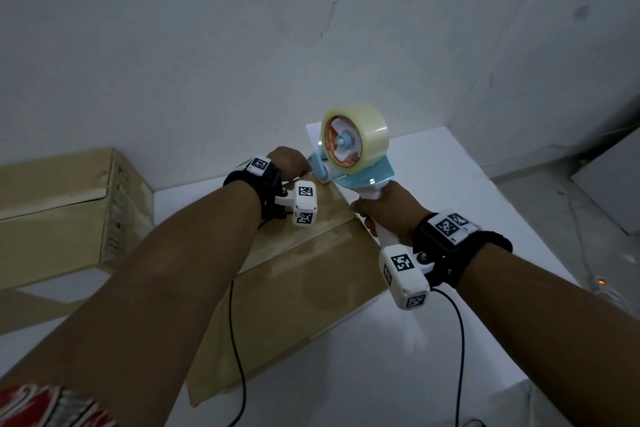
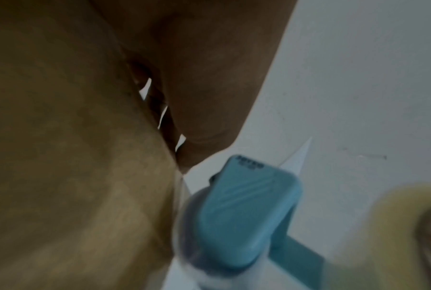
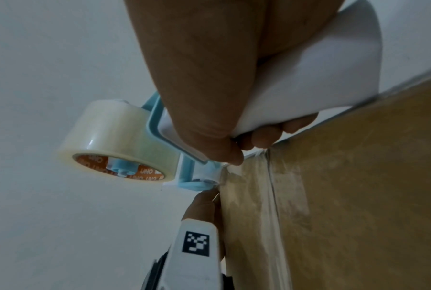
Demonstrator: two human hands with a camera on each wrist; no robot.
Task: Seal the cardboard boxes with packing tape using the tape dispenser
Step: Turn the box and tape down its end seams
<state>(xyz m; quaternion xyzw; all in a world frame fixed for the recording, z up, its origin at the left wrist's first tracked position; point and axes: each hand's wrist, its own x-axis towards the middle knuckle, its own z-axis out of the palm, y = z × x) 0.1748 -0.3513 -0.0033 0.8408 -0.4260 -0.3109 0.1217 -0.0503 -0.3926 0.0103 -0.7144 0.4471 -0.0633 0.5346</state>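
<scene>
The cardboard box [image 1: 304,274] lay flat on the white table [image 1: 450,191], its long axis running from the near left to the far right corner, where its far end stopped short of the table's far edge. Bare tabletop lay open to the right of the box and beyond it; a second box [image 1: 59,215] stood well apart at the far left, against the wall [image 1: 242,45].

The tape dispenser [image 1: 349,166] sat at the box's far end — its blue head touching the top edge there, the roll of clear tape [image 1: 356,135] raised above it, the white handle slanting back toward the near right. The right hand [image 1: 388,208] was wrapped around that handle, fingers curled under it and thumb along the side.

The left hand [image 1: 291,159] lay on the box top just beside the dispenser's head. From the left wrist view its fingers [image 2: 209,88] were pressed together against the cardboard; whether they pinched the tape end I could not tell — a glossy strip of tape [image 3: 249,215] ran along the box seam.
</scene>
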